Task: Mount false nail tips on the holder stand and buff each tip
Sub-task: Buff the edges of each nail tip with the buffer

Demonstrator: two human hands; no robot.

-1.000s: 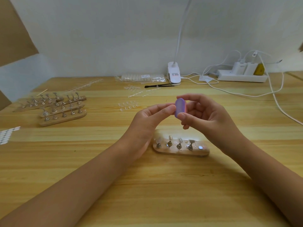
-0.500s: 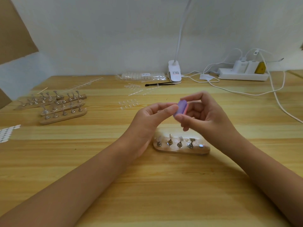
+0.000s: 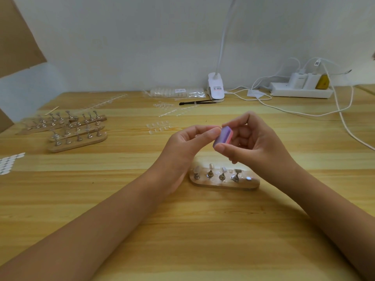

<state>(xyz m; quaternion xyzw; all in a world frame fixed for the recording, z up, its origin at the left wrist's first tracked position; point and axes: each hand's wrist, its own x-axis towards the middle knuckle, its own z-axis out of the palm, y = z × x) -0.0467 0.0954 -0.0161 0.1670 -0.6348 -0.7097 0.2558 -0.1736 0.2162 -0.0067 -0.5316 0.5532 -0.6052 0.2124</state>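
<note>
My right hand grips a small purple and pink buffer block between thumb and fingers, above the table. My left hand pinches thumb and forefinger together right against the block's purple face. The small nail tip they pinch is hidden by the fingertips. Below both hands lies a wooden holder stand. It carries several metal pegs with clear tips. Its rightmost spot shows only a shiny disc.
More wooden stands with pegs lie at the left. Loose clear nail tips and a black tool lie behind my hands. A clip lamp, a power strip and white cables fill the back right. White stickers sit at the left edge.
The buffer block has tilted and slid slightly against my left fingertips. Both hands stay in nearly the same place above the stand.
</note>
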